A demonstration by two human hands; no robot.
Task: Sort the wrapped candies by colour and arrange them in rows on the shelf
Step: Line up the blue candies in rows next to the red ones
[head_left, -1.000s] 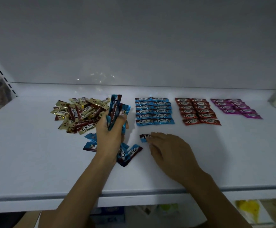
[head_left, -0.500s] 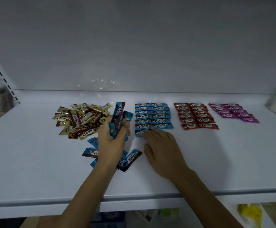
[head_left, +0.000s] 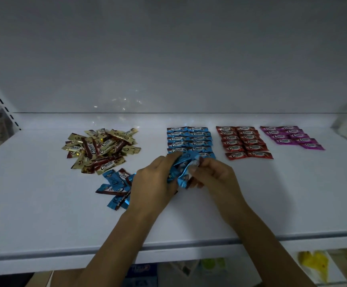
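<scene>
Dim light — plain grey back panel [head_left: 168,59], slotted upright [head_left: 1,101] left, perhaps metal.

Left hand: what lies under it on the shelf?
Loose blue candies stick out from beneath the left hand on the white shelf. How many more lie under it is covered. It grips a blue bunch.

A shop: white shelf [head_left: 44,204] on slotted upright [head_left: 2,102].

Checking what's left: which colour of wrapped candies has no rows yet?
The gold-and-brown foil-wrapped candies at far left: one jumbled heap, whereas blue candies, red candies and purple candies lie in rows.
</scene>
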